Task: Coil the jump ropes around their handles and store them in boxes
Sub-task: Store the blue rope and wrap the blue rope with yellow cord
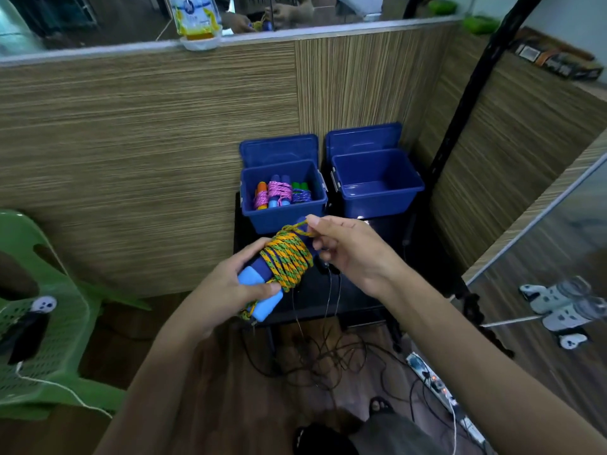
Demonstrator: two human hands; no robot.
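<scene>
Orange-and-green rope (289,257): coiled around blue handles (259,292), held above a black table (354,300).
Left hand (230,284): fingers curled around the handles' lower end.
Right hand (348,247): thumb and forefinger pinching the rope's loose loop at the top.
Left blue box (284,213): lid open, holds three coiled ropes.
Right blue box (377,195): open, beside it.

Orange-and-green braided rope (289,254) on blue handles (259,290), dark blue boxes (377,192) (pink ropes (277,192) inside one), green chair (49,307)
</scene>
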